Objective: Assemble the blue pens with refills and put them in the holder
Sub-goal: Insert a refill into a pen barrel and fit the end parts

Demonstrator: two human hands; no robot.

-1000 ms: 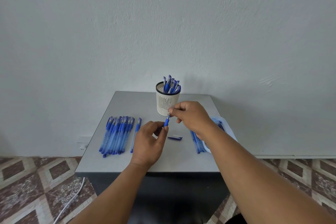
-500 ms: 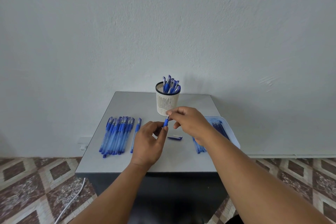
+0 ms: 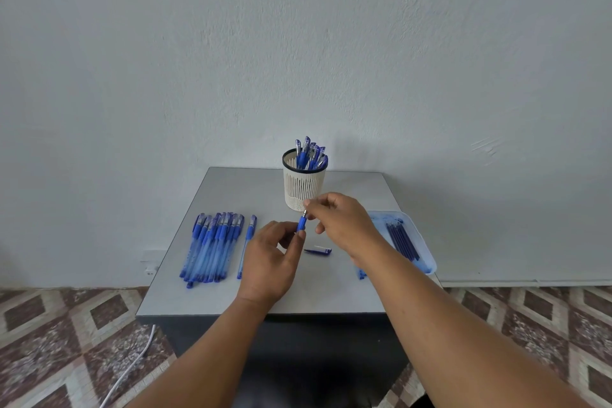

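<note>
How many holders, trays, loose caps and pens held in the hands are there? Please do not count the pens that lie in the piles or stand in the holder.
white holder: 1
light blue tray: 1
loose cap on the table: 1
pen held by the left hand and the right hand: 1
Total: 4
</note>
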